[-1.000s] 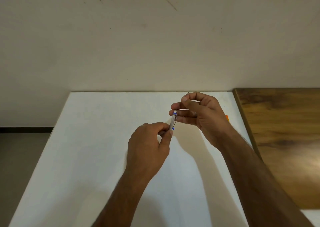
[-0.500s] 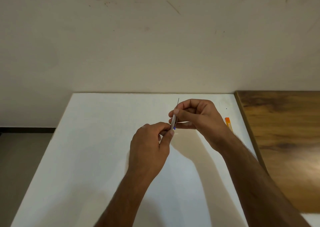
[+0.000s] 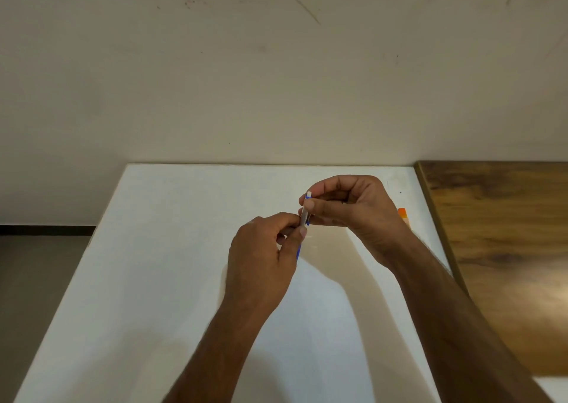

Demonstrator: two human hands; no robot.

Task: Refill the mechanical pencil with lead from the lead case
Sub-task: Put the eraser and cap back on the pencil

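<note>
The mechanical pencil (image 3: 305, 215), grey with blue trim, stands nearly upright above the white table (image 3: 172, 249). My left hand (image 3: 264, 258) grips its lower barrel, and most of the barrel is hidden in my fingers. My right hand (image 3: 350, 206) pinches the pencil's top end, where a small white eraser tip (image 3: 308, 194) shows. No lead sticks out above the pencil. The orange lead case (image 3: 403, 215) lies on the table behind my right wrist, partly hidden.
A brown wooden surface (image 3: 504, 249) adjoins the white table on the right. A plain wall stands behind the table. Grey floor (image 3: 37, 279) shows past the table's left edge.
The thin lead that stood out above the pencil top half a second ago is gone from sight. My right hand's fingers now sit at the pencil's white-tipped top end.
</note>
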